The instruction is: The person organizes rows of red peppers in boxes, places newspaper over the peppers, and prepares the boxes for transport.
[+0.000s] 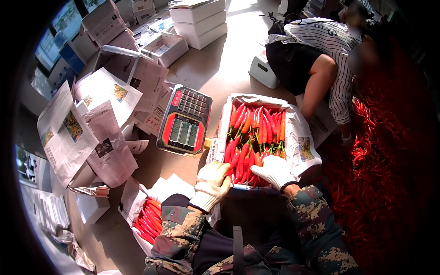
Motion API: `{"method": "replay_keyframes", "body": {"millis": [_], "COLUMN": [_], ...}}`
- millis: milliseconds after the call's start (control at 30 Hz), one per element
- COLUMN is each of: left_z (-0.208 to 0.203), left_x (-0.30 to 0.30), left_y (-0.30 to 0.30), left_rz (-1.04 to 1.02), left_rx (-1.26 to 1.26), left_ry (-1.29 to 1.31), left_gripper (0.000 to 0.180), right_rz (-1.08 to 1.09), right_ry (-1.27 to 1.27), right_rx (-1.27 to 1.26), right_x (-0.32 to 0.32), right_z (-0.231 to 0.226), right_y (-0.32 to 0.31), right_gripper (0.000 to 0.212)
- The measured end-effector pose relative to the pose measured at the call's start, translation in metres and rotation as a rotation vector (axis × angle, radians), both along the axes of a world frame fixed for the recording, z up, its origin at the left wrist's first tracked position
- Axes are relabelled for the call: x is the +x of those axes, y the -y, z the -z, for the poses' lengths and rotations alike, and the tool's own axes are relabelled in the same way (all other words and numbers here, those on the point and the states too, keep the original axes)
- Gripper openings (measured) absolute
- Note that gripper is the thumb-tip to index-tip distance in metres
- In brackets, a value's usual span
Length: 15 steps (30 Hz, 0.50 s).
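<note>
A white box [224, 120] lined with newspaper stands in front of me, filled with rows of red chili peppers [247, 156] with green stems. My left hand [211, 183], in a white knitted glove, is closed at the box's near left corner, its fingertips by the peppers. My right hand [276, 172], gloved too, lies over the near right peppers with thumb and fingers stretched out. The undersides of both hands are hidden. Beside the box on the left sits a digital scale [185, 119] with a keypad and several small display windows.
Another paper-lined box of chilies [149, 220] stands at lower left. Newspaper-lined boxes [107, 114] crowd the left, with stacked white foam boxes [199, 25] behind. On the right, a person in a striped shirt [339, 87] bends over a large chili heap [371, 197]. A grey-white stool [263, 71] stands nearby.
</note>
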State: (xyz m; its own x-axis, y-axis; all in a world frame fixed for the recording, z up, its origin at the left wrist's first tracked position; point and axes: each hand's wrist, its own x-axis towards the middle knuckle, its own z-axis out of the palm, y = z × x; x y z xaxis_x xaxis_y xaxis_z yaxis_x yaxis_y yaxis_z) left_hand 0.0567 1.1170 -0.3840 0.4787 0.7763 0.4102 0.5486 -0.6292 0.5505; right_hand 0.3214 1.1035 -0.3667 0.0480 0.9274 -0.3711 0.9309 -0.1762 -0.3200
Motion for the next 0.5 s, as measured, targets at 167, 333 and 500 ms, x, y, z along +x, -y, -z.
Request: {"method": "replay_keyframes", "body": {"millis": [167, 333, 500], "left_z": [0.001, 0.006, 0.01], "left_x": [-0.01, 0.007, 0.01], "left_y": [0.0, 0.002, 0.003], "left_rz": [0.046, 0.119, 0.125], "left_rx": [0.014, -0.013, -0.031], "left_ry": [-0.064, -0.04, -0.046], "left_gripper": [0.032, 0.034, 0.032], "right_rz": [0.405, 0.739, 1.175], "right_ry": [-0.792, -1.137, -0.704], "right_rx": [-0.091, 0.333, 0.486], "right_x": [0.053, 0.155, 0.261], "right_z": [-0.046, -0.07, -0.013], "right_y": [0.03, 0.1, 0.199], "right_gripper": [0.046, 0.04, 0.04]}}
